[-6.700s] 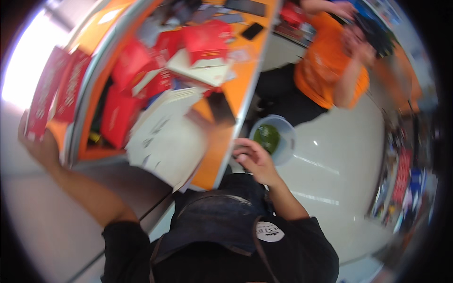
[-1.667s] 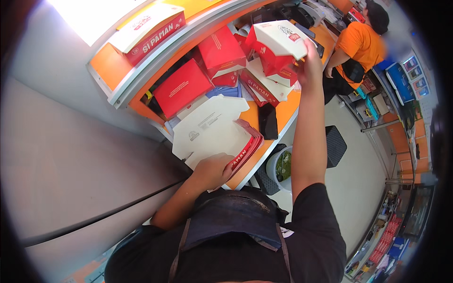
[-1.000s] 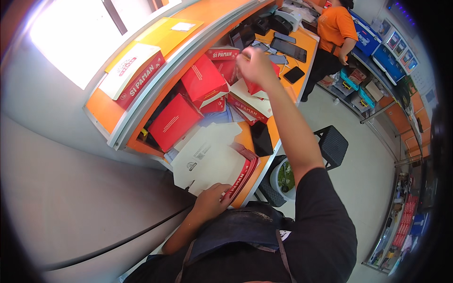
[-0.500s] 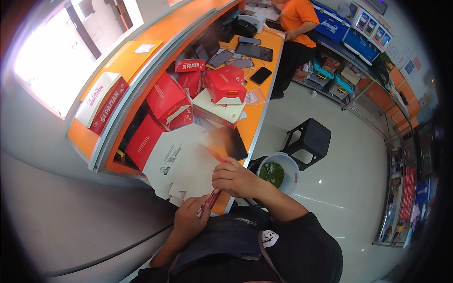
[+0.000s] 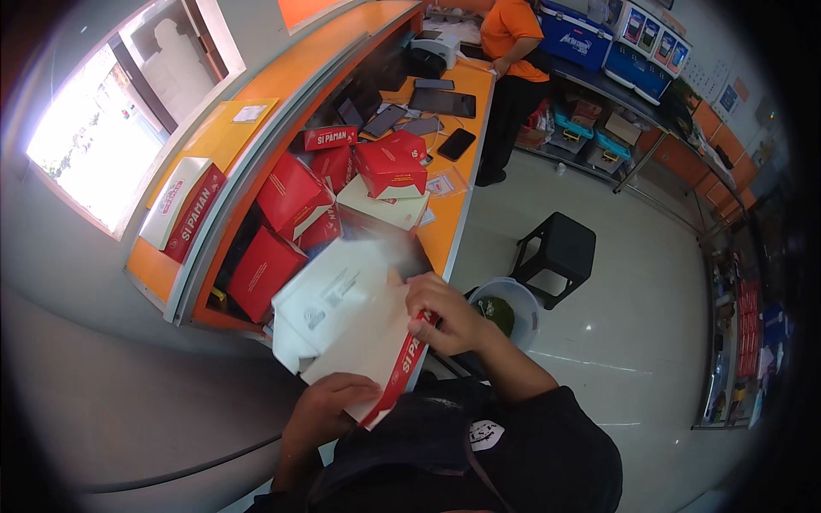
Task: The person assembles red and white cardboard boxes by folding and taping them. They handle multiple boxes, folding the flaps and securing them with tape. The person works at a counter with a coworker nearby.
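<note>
A partly folded cardboard box (image 5: 359, 329) is held up in front of me, pale on its broad face with a red printed edge strip nearest my body. My left hand (image 5: 329, 406) grips its near left corner, thumb and fingers pressed on the card. Gripping the right end of the red strip is my right hand (image 5: 449, 316), its fingers curled over the edge. The far flap of the box is blurred by motion. Just beyond it, red boxes (image 5: 265, 272) lie piled on the orange counter, with a red and cream box (image 5: 389, 167) on top of a flatter cream one.
Phones (image 5: 456, 144) and a black tablet (image 5: 442, 103) lie farther along the counter. A closed box (image 5: 184, 209) rests on the raised ledge. To the right are a black stool (image 5: 560, 248) and a bucket (image 5: 526, 312) with green contents. A person in orange (image 5: 513, 43) stands at the far end.
The flat cardboard has bent up along its near edge, so the red strip now faces up. My right hand moved a little right and the left hand lower and left.
</note>
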Tool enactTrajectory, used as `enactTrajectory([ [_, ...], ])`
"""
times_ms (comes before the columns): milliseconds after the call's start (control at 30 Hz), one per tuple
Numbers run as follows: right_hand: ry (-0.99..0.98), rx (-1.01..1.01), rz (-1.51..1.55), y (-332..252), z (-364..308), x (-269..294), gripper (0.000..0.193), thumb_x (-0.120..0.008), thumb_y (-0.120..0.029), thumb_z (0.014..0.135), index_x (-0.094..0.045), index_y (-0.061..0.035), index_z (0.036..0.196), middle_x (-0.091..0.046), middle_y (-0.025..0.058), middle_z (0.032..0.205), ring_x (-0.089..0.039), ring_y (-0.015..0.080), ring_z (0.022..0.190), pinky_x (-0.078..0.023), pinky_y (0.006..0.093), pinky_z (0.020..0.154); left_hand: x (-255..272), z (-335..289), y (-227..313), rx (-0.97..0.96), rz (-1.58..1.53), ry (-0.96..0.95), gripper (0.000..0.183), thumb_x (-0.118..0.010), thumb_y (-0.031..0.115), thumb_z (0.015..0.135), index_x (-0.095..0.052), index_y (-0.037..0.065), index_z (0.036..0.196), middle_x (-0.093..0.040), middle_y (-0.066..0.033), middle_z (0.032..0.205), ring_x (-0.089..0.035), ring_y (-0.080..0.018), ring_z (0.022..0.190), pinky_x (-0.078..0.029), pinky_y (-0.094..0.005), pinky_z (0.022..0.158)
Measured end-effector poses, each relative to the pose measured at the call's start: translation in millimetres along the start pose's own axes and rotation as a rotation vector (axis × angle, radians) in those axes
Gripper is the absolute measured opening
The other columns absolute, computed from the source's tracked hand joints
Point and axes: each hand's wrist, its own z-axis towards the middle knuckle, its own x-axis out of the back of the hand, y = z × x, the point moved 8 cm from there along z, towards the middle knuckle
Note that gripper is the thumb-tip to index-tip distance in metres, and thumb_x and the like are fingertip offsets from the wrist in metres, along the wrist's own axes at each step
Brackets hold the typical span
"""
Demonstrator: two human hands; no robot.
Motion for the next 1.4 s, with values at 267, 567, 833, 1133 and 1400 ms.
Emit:
enactTrajectory([
  [267,0.098,0.229,0.143,-4.6,13.8,-30.7,0.022,-0.065,-0.012,0.089,-0.052,-0.0090,0.072,-0.054,0.0059,0.076,-0.056,0.0265,0.075,-0.049,0.0502,0.100,-29.9,3.8,-3.9,-0.011,-0.048,-0.222,0.040,-0.072,-0.009,0.073,-0.079,0.013,0.106,-0.076,-0.0048,0.108,-0.071,-0.0284,0.102,-0.057,-0.0390,0.089],
  [567,-0.032,0.207,0.141,-3.0,23.3,-91.7,0.026,-0.065,-0.032,0.099,-0.063,-0.0081,0.091,-0.061,0.0064,0.091,-0.060,0.0264,0.097,-0.033,0.0506,0.116,-8.1,-12.1,-34.5,0.274,-0.160,0.178,0.021,-0.073,0.012,0.092,-0.073,0.002,0.111,-0.074,-0.0175,0.099,-0.075,-0.0323,0.090,-0.058,-0.0400,0.079],
  [833,-0.513,0.055,0.254,2.9,-12.0,-108.7,0.020,-0.084,-0.027,0.089,-0.071,-0.0136,0.096,-0.062,-0.0022,0.090,-0.058,0.0209,0.094,-0.034,0.0473,0.096,-36.9,-15.4,-60.2,0.318,-0.040,-0.204,0.026,-0.073,0.018,0.091,-0.070,0.003,0.113,-0.071,-0.0190,0.104,-0.070,-0.0374,0.099,-0.055,-0.0421,0.084],
  [1133,-0.648,0.018,0.290,3.0,-27.0,-94.3,0.007,-0.079,-0.020,0.093,-0.077,-0.0232,0.099,-0.068,-0.0089,0.093,-0.057,0.0153,0.110,-0.010,0.0566,0.118,-42.7,-10.4,-62.8,0.239,0.047,-0.162,0.026,-0.063,0.003,0.093,-0.071,0.003,0.118,-0.073,-0.0163,0.108,-0.071,-0.0340,0.101,-0.056,-0.0392,0.091],
  [1400,-0.622,-0.039,0.370,0.5,-27.8,-85.8,0.016,-0.080,-0.015,0.090,-0.074,-0.0190,0.105,-0.068,-0.0075,0.095,-0.058,0.0142,0.105,-0.013,0.0543,0.119,-44.6,-21.6,-87.6,0.370,-0.139,-0.086,0.033,-0.062,0.000,0.094,-0.067,0.003,0.127,-0.074,-0.0175,0.116,-0.073,-0.0328,0.106,-0.055,-0.0390,0.094],
])
